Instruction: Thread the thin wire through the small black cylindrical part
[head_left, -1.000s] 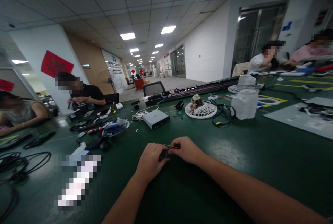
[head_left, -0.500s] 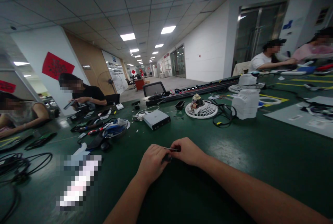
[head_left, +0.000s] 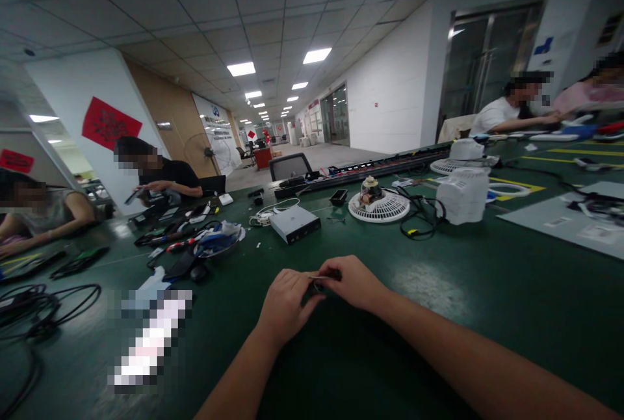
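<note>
Just above the green table [head_left: 390, 368], in the middle of the head view, my two hands meet at a small, thin, dark object [head_left: 319, 282]. It is too small and too covered by fingers to name. My left hand [head_left: 286, 306] grips it from the left, thumb reaching along its near side. From the right, my right hand [head_left: 351, 282] pinches it between curled fingers. Beyond my hands lies a silver optical disc drive [head_left: 294, 223] with a black front. A white fan grille [head_left: 380, 207] with an exposed motor rests to its right.
White plastic housings [head_left: 462, 196] stand at the right, beside a black cable [head_left: 422, 222]. A small black tray [head_left: 338, 197] lies behind the drive. Tools and a blue bundle [head_left: 218, 239] are to the left, with coiled black cables [head_left: 63, 306] nearer. A person [head_left: 166, 176] sits across the table.
My left thumb has opened outward from the small object and now lies straighter below it. Both hands stay together in nearly the same place. The view has shifted slightly.
</note>
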`<control>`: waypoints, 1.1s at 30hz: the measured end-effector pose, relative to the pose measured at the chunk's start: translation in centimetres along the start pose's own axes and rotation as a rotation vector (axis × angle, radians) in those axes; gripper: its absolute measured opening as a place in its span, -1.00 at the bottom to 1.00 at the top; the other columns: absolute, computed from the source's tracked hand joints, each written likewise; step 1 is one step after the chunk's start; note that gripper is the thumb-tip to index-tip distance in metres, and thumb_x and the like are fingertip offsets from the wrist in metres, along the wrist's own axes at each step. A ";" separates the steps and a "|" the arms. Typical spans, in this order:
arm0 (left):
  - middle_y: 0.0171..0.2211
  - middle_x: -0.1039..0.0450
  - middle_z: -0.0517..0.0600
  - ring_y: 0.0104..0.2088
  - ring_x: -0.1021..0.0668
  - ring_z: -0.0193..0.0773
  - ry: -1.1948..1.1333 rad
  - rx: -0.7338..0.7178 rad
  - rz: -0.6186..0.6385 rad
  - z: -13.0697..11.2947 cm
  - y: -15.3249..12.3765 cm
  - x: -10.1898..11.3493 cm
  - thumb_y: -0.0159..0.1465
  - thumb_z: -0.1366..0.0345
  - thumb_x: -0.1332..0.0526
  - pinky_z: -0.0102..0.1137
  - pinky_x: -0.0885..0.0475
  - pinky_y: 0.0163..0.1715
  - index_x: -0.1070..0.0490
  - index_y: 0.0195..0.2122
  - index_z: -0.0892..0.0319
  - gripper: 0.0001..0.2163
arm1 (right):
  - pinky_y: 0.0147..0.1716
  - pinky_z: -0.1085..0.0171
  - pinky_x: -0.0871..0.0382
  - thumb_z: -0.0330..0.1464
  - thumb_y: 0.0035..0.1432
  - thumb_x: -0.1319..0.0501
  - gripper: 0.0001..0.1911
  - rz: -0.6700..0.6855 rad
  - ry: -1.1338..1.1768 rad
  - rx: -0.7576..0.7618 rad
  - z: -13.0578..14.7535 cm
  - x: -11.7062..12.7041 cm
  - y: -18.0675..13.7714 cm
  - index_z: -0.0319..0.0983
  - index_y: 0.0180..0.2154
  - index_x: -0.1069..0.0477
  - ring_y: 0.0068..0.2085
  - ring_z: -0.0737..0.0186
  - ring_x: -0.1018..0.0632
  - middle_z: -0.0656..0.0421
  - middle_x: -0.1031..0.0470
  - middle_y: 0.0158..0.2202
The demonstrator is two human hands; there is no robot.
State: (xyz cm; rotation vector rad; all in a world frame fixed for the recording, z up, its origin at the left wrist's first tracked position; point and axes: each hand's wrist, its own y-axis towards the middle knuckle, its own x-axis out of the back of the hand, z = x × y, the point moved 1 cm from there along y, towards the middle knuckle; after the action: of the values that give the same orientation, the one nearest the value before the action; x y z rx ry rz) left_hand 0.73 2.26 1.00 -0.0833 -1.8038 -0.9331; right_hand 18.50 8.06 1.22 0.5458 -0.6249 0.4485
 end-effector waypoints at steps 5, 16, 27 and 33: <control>-0.15 -0.54 0.06 -0.16 -0.54 -0.10 0.024 0.038 0.011 0.0 0.1 -0.1 0.25 0.34 -0.23 -0.17 -0.42 -0.13 -0.40 -0.05 0.15 -0.76 | -0.39 0.33 -0.35 -0.32 0.14 -0.21 -0.82 0.044 0.139 0.002 -0.5 -0.4 0.0 -0.25 -0.27 -0.54 -0.38 0.27 -0.53 0.16 -0.57 -0.38; -0.12 -0.55 0.01 -0.14 -0.54 -0.15 0.018 -0.047 0.067 0.1 0.0 0.0 0.22 0.43 -0.24 -0.17 -0.40 -0.09 -0.41 -0.08 0.09 -0.75 | -0.48 0.37 -0.29 -0.38 -0.06 -0.33 -0.87 0.059 0.193 -0.119 -1.4 -1.3 0.4 -0.27 -0.39 -0.47 -0.43 0.31 -0.46 0.22 -0.50 -0.46; -0.16 -0.55 0.05 -0.16 -0.52 -0.10 0.064 0.192 -0.007 0.9 0.0 -1.0 0.19 0.43 -0.24 -0.16 -0.39 -0.11 -0.42 -0.05 0.12 -0.72 | -0.39 0.33 -0.32 -0.32 0.17 -0.18 -0.79 -0.014 0.108 -0.045 -0.6 -0.9 0.1 -0.21 -0.15 -0.45 -0.38 0.29 -0.50 0.18 -0.55 -0.34; -0.16 -0.54 0.02 -0.15 -0.52 -0.08 0.114 0.380 -0.049 1.6 -0.2 -1.0 0.18 0.39 -0.25 -0.15 -0.37 -0.11 -0.44 -0.07 0.12 -0.73 | -0.26 0.25 -0.31 -0.35 0.22 -0.11 -0.74 -0.056 -0.202 -0.016 -1.2 0.3 0.3 -0.12 -0.16 -0.56 -0.24 0.18 -0.52 0.15 -0.56 -0.24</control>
State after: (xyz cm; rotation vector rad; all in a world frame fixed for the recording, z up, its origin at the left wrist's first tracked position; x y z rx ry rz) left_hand -0.17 3.45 -0.13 0.2498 -1.8514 -0.6016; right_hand 19.07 9.06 0.63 0.5962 -0.8036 0.3379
